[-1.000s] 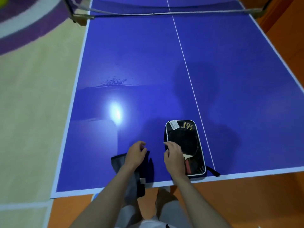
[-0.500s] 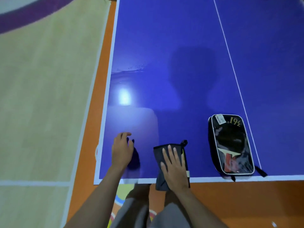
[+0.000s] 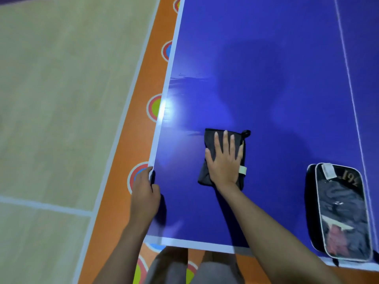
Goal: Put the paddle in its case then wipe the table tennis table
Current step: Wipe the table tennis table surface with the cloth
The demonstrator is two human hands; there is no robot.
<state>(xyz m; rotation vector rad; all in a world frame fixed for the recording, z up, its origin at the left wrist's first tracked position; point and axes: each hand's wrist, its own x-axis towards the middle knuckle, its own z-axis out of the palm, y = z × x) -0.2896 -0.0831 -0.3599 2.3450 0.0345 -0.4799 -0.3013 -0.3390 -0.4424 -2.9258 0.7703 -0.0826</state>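
My right hand [image 3: 224, 160] lies flat with straight fingers on a dark folded cloth [image 3: 209, 138], pressing it onto the blue table tennis table [image 3: 266, 78] near the front left corner. My left hand [image 3: 144, 191] grips the table's left edge, fingers curled over the white border. The paddle sits inside its black case [image 3: 340, 212] with a clear window, lying at the front right of the table; the red rubber and pale handle show through the window.
A white centre line [image 3: 348, 78] runs up the table to the right of the cloth. A bright light reflection [image 3: 167, 109] sits near the left edge. Orange flooring with coloured circles [image 3: 153, 107] borders the table; pale wood floor lies further left.
My right hand has slid the cloth forward and away from the front edge. My left hand moved from the table top to the left edge. The view has shifted left.
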